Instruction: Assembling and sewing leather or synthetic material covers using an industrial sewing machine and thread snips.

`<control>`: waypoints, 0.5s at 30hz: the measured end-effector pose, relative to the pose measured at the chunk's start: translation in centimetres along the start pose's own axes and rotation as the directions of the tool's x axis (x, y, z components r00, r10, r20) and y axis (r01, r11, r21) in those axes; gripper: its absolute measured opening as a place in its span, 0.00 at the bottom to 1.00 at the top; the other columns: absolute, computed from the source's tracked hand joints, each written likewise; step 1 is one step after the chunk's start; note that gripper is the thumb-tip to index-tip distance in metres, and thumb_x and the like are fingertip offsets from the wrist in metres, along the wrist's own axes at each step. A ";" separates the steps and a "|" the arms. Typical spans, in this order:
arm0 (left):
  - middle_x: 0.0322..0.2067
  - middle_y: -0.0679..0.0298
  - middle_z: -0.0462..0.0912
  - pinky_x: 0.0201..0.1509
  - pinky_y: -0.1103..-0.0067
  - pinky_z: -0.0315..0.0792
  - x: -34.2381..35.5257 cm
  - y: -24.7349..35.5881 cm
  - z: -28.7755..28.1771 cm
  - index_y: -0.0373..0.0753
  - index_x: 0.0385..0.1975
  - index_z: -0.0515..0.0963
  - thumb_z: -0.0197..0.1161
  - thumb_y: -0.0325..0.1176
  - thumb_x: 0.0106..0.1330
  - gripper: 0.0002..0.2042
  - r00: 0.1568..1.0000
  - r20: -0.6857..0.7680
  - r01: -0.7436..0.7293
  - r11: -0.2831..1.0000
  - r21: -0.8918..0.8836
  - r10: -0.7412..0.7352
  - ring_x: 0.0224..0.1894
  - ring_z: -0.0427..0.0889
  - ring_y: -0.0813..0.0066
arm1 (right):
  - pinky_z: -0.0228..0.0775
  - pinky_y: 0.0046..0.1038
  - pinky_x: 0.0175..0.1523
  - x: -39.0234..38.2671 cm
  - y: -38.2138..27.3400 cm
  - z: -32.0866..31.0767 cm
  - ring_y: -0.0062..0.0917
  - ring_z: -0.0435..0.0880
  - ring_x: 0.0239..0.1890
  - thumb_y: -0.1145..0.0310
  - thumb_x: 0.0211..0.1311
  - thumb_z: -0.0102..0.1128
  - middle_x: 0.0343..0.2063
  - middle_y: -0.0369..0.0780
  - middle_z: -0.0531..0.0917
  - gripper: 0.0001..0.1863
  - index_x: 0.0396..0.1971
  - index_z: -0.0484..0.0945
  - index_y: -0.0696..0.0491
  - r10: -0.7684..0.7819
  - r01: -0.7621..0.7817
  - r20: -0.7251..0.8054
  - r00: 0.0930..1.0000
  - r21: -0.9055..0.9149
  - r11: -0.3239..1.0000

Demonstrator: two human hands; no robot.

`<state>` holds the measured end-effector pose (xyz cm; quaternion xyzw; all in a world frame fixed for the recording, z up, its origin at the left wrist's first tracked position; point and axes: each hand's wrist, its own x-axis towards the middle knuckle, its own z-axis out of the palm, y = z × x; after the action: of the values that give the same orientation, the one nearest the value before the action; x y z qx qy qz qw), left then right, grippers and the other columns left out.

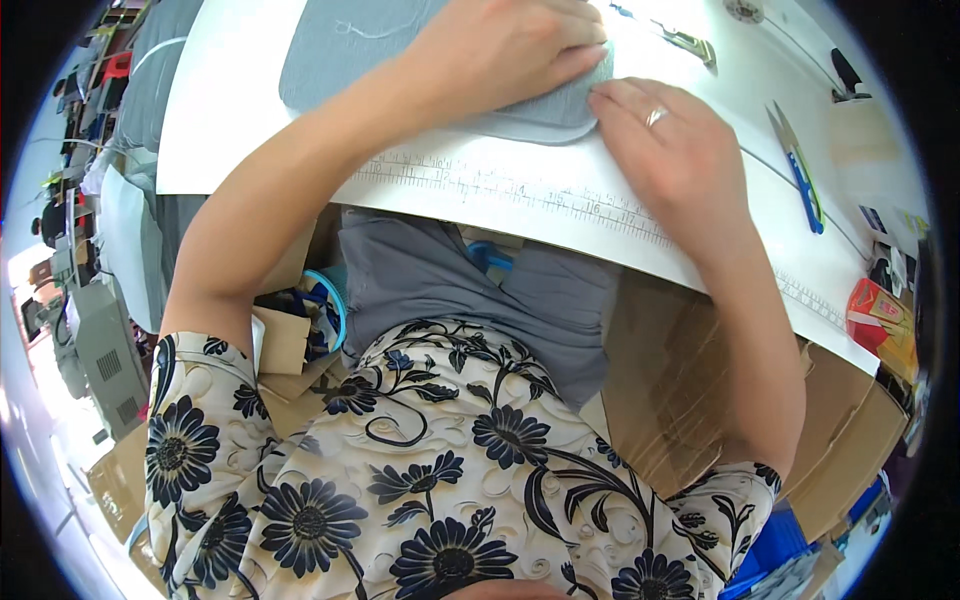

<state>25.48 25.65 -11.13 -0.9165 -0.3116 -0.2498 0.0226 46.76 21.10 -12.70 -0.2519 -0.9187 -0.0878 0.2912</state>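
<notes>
A grey fabric piece (pixel 350 60) with rounded corners lies near the far edge of the view on a white table (pixel 235 95). A loose pale thread (pixel 375 30) trails over its upper left part. My left hand (pixel 505 50) reaches across the fabric, its fingers and thumb closed together at the right edge. At the near right corner, my right hand (pixel 675 150), with a ring on one finger, has its fingertips closed on the fabric's rim. The fingertips of both hands partly hide what they grip.
A printed ruler scale (pixel 480 185) runs along the table's near edge. To the right lie blue-handled scissors (pixel 800 180) and a red and yellow box (pixel 880 315); a metal-ended tool (pixel 690 42) lies beyond my hands. Cardboard (pixel 665 370) and a blue-rimmed basket (pixel 335 305) stand below.
</notes>
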 end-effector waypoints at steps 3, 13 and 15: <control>0.42 0.56 0.86 0.58 0.66 0.71 0.8 -2.4 1.0 0.33 0.38 0.84 0.64 0.36 0.63 0.12 1.000 0.007 -0.005 0.991 -0.130 0.006 0.52 0.81 0.57 | 0.79 0.29 0.44 0.2 1.8 1.6 0.29 0.85 0.43 0.72 0.49 0.61 0.36 0.37 0.85 0.10 0.34 0.81 0.55 0.019 -0.019 -0.040 0.999 -0.006 1.000; 0.47 0.53 0.85 0.64 0.64 0.72 -4.0 -0.8 0.6 0.32 0.48 0.82 0.71 0.35 0.58 0.19 0.990 0.128 0.104 0.920 -0.378 -0.059 0.55 0.81 0.57 | 0.78 0.27 0.42 -1.2 2.3 4.9 0.30 0.85 0.36 0.69 0.57 0.66 0.36 0.35 0.87 0.08 0.37 0.85 0.50 0.234 -0.215 -0.056 0.971 0.231 0.949; 0.46 0.54 0.86 0.62 0.66 0.73 -4.2 -1.0 1.2 0.31 0.45 0.82 0.70 0.31 0.59 0.16 0.998 0.061 -0.006 0.957 -0.290 0.025 0.54 0.82 0.58 | 0.77 0.28 0.42 -1.2 2.5 4.9 0.30 0.85 0.36 0.69 0.57 0.67 0.36 0.36 0.87 0.08 0.37 0.85 0.50 0.224 -0.207 -0.050 0.973 0.238 0.949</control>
<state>22.57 24.29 -14.25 -0.9199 -0.2649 -0.2633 -0.1198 46.46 24.28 -17.37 -0.3116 -0.8779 0.0425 0.3610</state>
